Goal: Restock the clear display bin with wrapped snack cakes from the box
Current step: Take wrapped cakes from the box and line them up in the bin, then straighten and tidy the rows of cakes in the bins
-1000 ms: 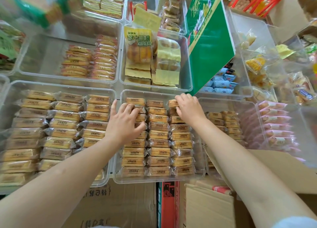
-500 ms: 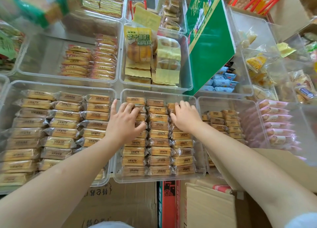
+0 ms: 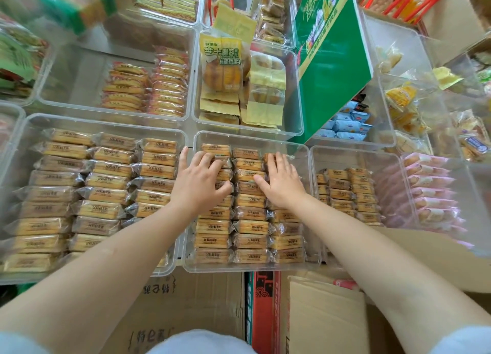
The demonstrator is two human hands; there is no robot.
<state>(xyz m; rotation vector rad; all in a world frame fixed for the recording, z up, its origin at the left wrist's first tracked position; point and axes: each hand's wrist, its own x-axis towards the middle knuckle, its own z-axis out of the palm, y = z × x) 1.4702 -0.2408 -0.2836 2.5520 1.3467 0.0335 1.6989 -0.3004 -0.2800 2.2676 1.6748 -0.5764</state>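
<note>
The clear display bin (image 3: 252,269) sits in the middle of the front row, packed with three columns of wrapped snack cakes (image 3: 249,226). My left hand (image 3: 198,184) lies on the far part of the left column, fingers spread and pressing down on the wrappers. Flat on the far part of the right column is my right hand (image 3: 283,182), its fingers straight. Neither hand holds a cake. An open cardboard box (image 3: 326,316) stands below the bin at the lower right; its inside is hidden.
A larger bin (image 3: 106,125) of the same cakes is at the left, a part-filled bin (image 3: 353,154) at the right. A tilted green carton (image 3: 332,61) leans behind. More clear bins with other snacks fill the back rows. Printed cardboard boxes (image 3: 186,308) stand under the shelf.
My right hand slid from the far end of the right column towards me and a little left, now lying flatter. My left hand stayed almost in place.
</note>
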